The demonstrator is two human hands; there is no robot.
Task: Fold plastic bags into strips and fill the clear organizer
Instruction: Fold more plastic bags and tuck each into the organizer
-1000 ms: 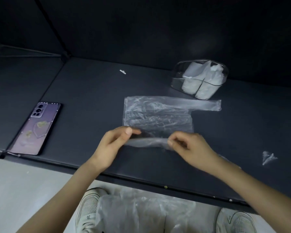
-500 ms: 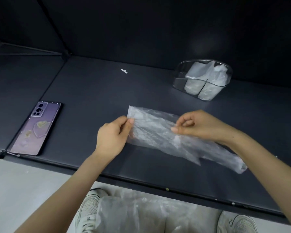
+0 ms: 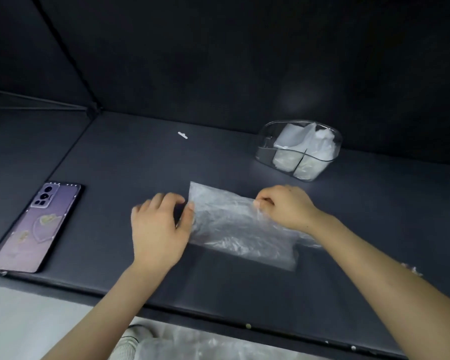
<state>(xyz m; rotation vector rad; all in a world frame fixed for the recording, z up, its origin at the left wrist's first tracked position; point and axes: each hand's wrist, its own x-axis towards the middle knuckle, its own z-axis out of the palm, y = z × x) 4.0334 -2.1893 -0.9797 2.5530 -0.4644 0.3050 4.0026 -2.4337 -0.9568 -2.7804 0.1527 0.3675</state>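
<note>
A clear, crinkled plastic bag [image 3: 234, 227] lies folded over and flat on the dark table [image 3: 140, 162]. My left hand [image 3: 159, 227] is at its left edge, the thumb over the plastic and the fingers curled close beside it, pinching that edge. My right hand [image 3: 286, 206] pinches the bag's far edge near its right part. The bag's right end runs under my right forearm. The clear organizer [image 3: 270, 146] stands at the back right, apart from both hands, with white folded bags [image 3: 309, 144] in its compartments.
A purple phone [image 3: 37, 227] lies face down at the left near the front edge. A small white scrap [image 3: 183, 135] lies at the back. A plastic scrap [image 3: 412, 270] shows beside my right forearm. More loose bags [image 3: 192, 344] and a shoe [image 3: 130, 341] are on the floor below.
Both hands lifted the bag's near edge, carried it up and away, and have now laid the bag down flat again, folded over. The handle end now lies under my right forearm.
</note>
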